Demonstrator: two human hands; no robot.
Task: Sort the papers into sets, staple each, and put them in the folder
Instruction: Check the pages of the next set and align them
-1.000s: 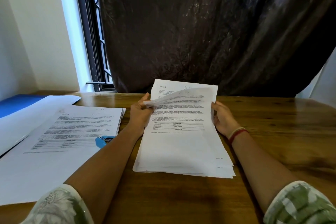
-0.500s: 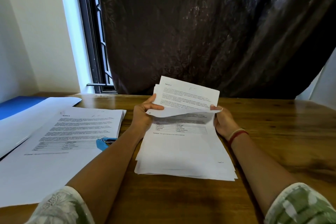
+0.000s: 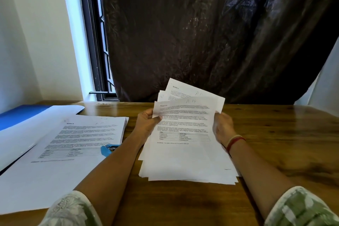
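Note:
A loose stack of printed papers (image 3: 185, 159) lies on the wooden table (image 3: 275, 134) in front of me, its far end lifted and fanned out. My left hand (image 3: 146, 123) grips the stack's upper left edge, thumb on the top sheet. My right hand (image 3: 222, 127) holds the upper right edge. A second pile of printed sheets (image 3: 88, 132) lies to the left on an open white folder (image 3: 36, 176). A blue stapler (image 3: 108, 149) sits by that pile, partly hidden behind my left forearm.
A blue folder cover (image 3: 20, 115) lies at the far left. A dark curtain (image 3: 211, 33) hangs behind the table, with a window (image 3: 97, 60) at its left. Bare wood shows to the right of the stack.
The top sheets' far ends have been raised and fanned; the sheet that was curled over has been laid flat on top. Both hands stay at the stack's upper edges.

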